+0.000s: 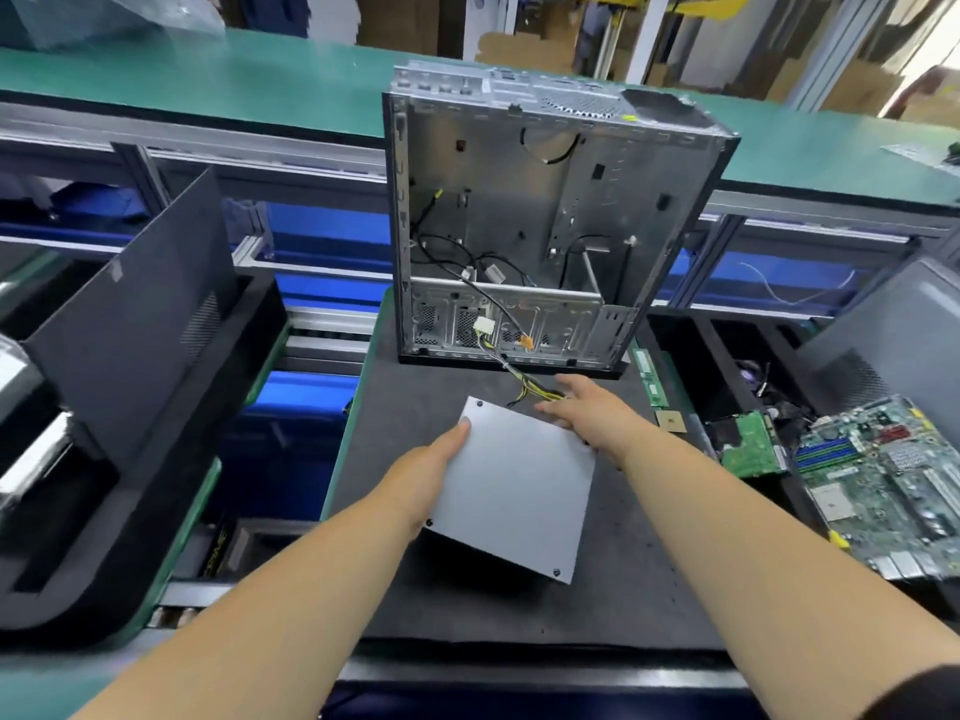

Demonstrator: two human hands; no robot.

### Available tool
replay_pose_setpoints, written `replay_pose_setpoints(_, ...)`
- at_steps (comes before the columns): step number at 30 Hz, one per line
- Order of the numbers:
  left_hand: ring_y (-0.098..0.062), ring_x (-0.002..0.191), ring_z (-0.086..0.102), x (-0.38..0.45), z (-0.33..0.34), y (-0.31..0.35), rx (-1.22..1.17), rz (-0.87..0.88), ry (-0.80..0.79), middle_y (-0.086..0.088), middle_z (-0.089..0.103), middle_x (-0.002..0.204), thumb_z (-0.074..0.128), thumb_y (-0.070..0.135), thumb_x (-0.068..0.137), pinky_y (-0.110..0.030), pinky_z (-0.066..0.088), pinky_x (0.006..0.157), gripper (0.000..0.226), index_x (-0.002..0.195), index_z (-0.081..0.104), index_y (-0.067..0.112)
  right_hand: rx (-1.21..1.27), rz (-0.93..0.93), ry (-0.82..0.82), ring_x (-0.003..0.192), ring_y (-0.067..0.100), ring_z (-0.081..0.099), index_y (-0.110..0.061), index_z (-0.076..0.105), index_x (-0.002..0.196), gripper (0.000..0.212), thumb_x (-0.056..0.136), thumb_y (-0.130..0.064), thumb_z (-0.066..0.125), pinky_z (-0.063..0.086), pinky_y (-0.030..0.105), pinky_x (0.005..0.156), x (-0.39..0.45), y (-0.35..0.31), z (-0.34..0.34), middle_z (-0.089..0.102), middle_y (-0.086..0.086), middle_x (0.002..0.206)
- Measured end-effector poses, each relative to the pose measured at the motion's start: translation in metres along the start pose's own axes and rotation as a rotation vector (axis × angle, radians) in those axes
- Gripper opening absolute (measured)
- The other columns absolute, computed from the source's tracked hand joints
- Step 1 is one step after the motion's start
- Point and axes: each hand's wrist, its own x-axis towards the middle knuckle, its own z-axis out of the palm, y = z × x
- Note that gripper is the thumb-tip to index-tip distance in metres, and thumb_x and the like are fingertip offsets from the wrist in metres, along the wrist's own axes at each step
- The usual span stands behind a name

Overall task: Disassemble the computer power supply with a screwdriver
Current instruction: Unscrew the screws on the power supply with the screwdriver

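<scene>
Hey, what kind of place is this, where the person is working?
Probably an electronics teardown or recycling line. A gutted computer case stands on the black work mat, bare circuit boards fill a bin at the right, and a green conveyor belt runs behind, while both hands hold a grey power supply.

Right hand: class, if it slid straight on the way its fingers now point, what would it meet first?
The right hand points up-left along the power supply; it would probably meet the yellow-black cable bundle first, though depth is unclear.
</scene>
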Motion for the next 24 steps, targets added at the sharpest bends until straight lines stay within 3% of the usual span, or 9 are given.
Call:
replay_pose_setpoints(2,-0.016,0.088,0.074,0.006,0.004,-0.005,-0.039,-0.035,0.017,0.005,0.077,0.096,0.063,0.07,0.079,-0.032,0.051,0.078,0.057,0.104,0.076,0.02,-0.001,0.025,0.09,0.087,0.012,0.061,-0.019,0.049,0.138,0.047,0.094,-0.023,0.066,0.041,0.024,0.056,0.006,0.004,0.002,0.062,0.002,0.121)
replay_pose_setpoints(5,-0.021,0.093,0.074,0.014,0.01,-0.012,-0.09,-0.07,0.019,0.002,0.077,0.1,0.066,0.068,0.079,-0.039,0.053,0.094,0.057,0.11,0.074,0.021,-0.034,0.001,0.112,0.077,0.008,0.055,-0.021,0.059,0.126,0.031,0.096,-0.023,0.063,0.042,0.022,0.062,0.012,0.015,0.001,0.062,-0.003,0.097)
replay_pose_setpoints(8,-0.02,0.099,0.072,0.017,0.016,-0.012,-0.061,-0.06,0.038,0.004,0.076,0.104,0.063,0.066,0.082,-0.041,0.048,0.103,0.054,0.112,0.073,0.022,-0.017,-0.034,0.107,0.075,0.006,0.054,-0.025,0.058,0.123,0.026,0.098,-0.026,0.059,0.042,0.019,0.063,0.015,0.026,0.0,0.06,-0.008,0.09)
replay_pose_setpoints(11,-0.021,0.108,0.066,0.014,0.022,-0.009,0.073,-0.083,0.042,0.004,0.074,0.111,0.056,0.071,0.084,-0.041,0.04,0.109,0.058,0.114,0.072,0.024,-0.032,-0.01,0.136,0.067,0.011,0.053,-0.024,0.06,0.121,0.025,0.097,-0.023,0.057,0.041,0.025,0.059,0.019,0.035,0.001,0.061,-0.004,0.086)
replay_pose_setpoints(13,-0.026,0.107,0.065,0.01,0.028,-0.007,0.235,-0.125,0.067,-0.001,0.071,0.115,0.049,0.081,0.079,-0.04,0.045,0.101,0.074,0.117,0.07,0.021,-0.043,0.012,0.149,0.06,0.012,0.051,-0.024,0.06,0.119,0.023,0.097,-0.022,0.054,0.038,0.021,0.048,0.021,0.041,0.001,0.061,-0.002,0.081)
replay_pose_setpoints(16,-0.025,0.089,0.07,0.006,0.033,-0.004,0.502,-0.149,0.096,-0.004,0.074,0.101,0.037,0.092,0.064,-0.034,0.054,0.083,0.092,0.104,0.072,0.016,-0.069,0.015,0.178,0.061,0.012,0.051,-0.023,0.059,0.117,0.022,0.097,-0.025,0.051,0.038,0.019,0.043,0.021,0.047,-0.002,0.061,-0.003,0.08)
replay_pose_setpoints(19,-0.021,0.088,0.07,0.008,0.037,-0.001,0.63,-0.151,0.107,-0.002,0.075,0.09,0.038,0.088,0.072,-0.032,0.052,0.086,0.083,0.095,0.073,0.016,-0.194,-0.011,0.206,0.072,0.014,0.054,-0.021,0.056,0.117,0.022,0.097,-0.027,0.047,0.037,0.025,0.054,0.021,0.051,-0.005,0.058,-0.006,0.084)
replay_pose_setpoints(22,-0.021,0.089,0.069,0.009,0.039,0.0,0.643,-0.146,0.131,-0.002,0.074,0.093,0.045,0.08,0.081,-0.029,0.05,0.078,0.072,0.094,0.073,0.014,-0.304,-0.029,0.221,0.075,0.018,0.053,-0.019,0.054,0.118,0.024,0.097,-0.026,0.044,0.034,0.027,0.055,0.02,0.051,-0.004,0.055,-0.006,0.082)
replay_pose_setpoints(24,-0.024,0.096,0.065,0.011,0.04,0.004,0.761,-0.11,0.17,-0.004,0.07,0.102,0.042,0.075,0.087,-0.032,0.047,0.082,0.071,0.1,0.07,0.011,-0.33,-0.024,0.224,0.074,0.02,0.052,-0.016,0.054,0.118,0.025,0.097,-0.025,0.043,0.033,0.028,0.054,0.019,0.051,-0.003,0.055,-0.003,0.084)
